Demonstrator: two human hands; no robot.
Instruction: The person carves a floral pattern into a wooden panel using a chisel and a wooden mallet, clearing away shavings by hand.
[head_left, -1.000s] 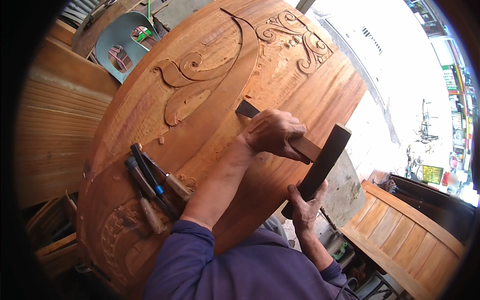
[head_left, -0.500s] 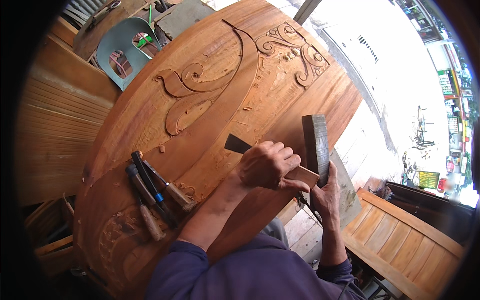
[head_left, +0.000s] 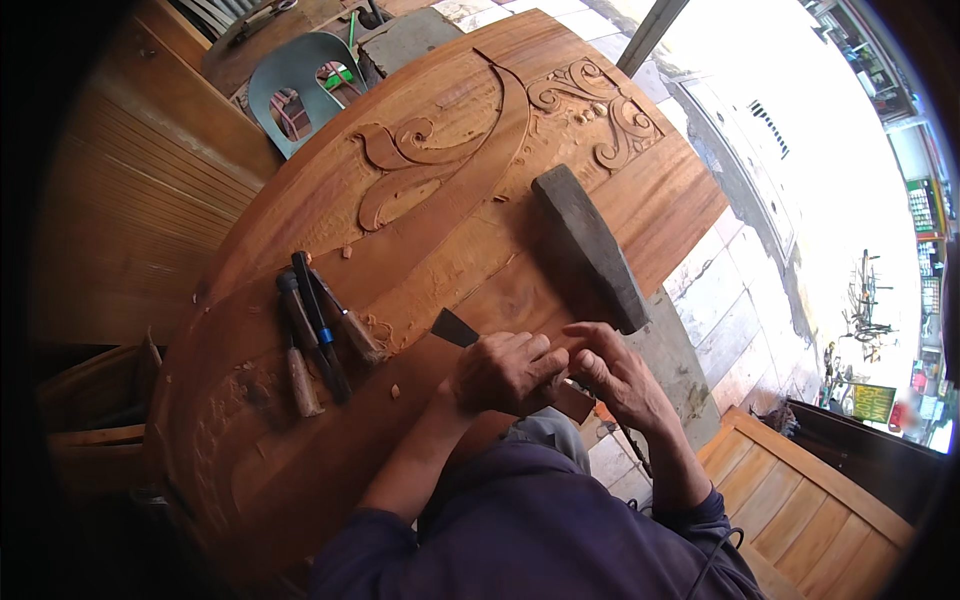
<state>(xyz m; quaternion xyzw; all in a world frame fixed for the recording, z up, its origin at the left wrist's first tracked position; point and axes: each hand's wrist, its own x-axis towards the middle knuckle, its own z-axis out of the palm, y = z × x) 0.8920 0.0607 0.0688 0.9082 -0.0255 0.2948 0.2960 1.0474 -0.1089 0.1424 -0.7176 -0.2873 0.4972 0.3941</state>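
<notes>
My left hand is closed around a flat chisel, its dark wide blade poking out to the left and its wooden handle end showing on the right. Close beside it, my right hand has its fingers apart, and no held thing shows in it. A long dark block lies on the carved wooden panel, just beyond my hands. Raised scrollwork covers the panel's far part.
Several carving tools with wooden handles lie together on the panel's left. Loose chips are scattered about. A grey-green plastic chair stands beyond the far left edge. A slatted wooden panel is at the lower right. Tiled floor runs along the right.
The dark block has left my right hand and now lies on the panel. Both hands have come lower, nearer my body, with the chisel still in my left. The view has shifted.
</notes>
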